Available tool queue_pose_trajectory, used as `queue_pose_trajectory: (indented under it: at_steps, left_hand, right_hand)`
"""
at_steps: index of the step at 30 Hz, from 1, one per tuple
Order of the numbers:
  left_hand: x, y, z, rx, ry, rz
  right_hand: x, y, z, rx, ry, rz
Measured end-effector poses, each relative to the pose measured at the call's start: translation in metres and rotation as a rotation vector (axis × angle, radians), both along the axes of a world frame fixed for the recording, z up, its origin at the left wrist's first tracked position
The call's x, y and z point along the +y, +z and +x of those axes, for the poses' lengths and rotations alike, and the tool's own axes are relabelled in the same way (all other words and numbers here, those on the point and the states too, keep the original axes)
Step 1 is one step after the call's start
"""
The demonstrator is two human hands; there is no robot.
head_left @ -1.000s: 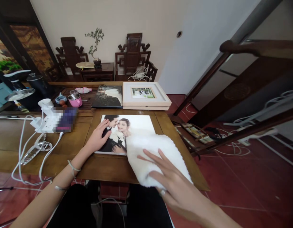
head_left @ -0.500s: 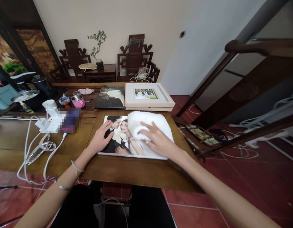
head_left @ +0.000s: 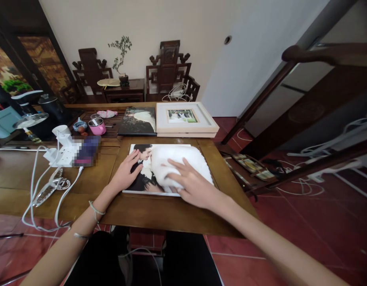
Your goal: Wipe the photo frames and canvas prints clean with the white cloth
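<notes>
A wedding photo panel lies flat on the wooden table in front of me. My left hand rests on its left edge, fingers stretched out and holding nothing. A fluffy white towel covers the middle and right of the panel, hiding one of the two pictured people. My right hand presses on the towel, with a fold of it caught under and around the fingers. The panel's lower right part is hidden beneath my right hand and the towel.
Behind the panel lie a dark photo panel and a pale framed photo. On the left are a white power strip with cables, a clear hair claw and a pink cup. A dark wooden chair stands at right.
My right hand has moved the towel left and slightly toward me, over more of the photo. My left hand stays in place.
</notes>
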State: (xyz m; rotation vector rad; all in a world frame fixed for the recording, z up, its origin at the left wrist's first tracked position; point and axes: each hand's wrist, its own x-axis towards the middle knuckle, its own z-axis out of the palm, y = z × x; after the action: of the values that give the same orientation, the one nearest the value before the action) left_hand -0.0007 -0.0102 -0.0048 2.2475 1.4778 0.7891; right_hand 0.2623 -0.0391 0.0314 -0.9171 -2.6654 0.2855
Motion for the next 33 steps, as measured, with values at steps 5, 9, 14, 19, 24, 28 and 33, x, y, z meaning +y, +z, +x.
queue_pose_trajectory:
  at_steps: [5,9,14,19,24,28,33]
  left_hand:
    - [0.000,0.000,0.000,-0.013,0.005,-0.006]
    - [0.000,0.000,0.000,-0.015,0.012,0.000]
    - [0.001,-0.002,0.000,-0.017,0.015,0.011]
    - [0.001,-0.003,0.000,-0.016,0.007,0.004]
    - [0.002,-0.003,0.000,-0.029,-0.007,0.007]
    - [0.002,-0.002,0.000,-0.038,-0.004,0.012]
    - [0.002,-0.003,0.000,-0.047,0.000,0.006]
  right_hand:
    - [0.049,0.001,-0.016,-0.068,-0.149,0.030]
    - [0.038,-0.001,-0.018,-0.069,-0.171,0.042]
    - [-0.011,-0.001,-0.016,-0.040,-0.074,0.032]
    - [-0.047,0.002,-0.017,-0.034,0.059,-0.019]
    - [-0.035,0.000,-0.015,-0.013,0.082,-0.024]
    - [0.005,-0.002,-0.015,-0.030,0.008,0.002]
    - [0.031,-0.003,-0.027,-0.084,-0.176,0.016]
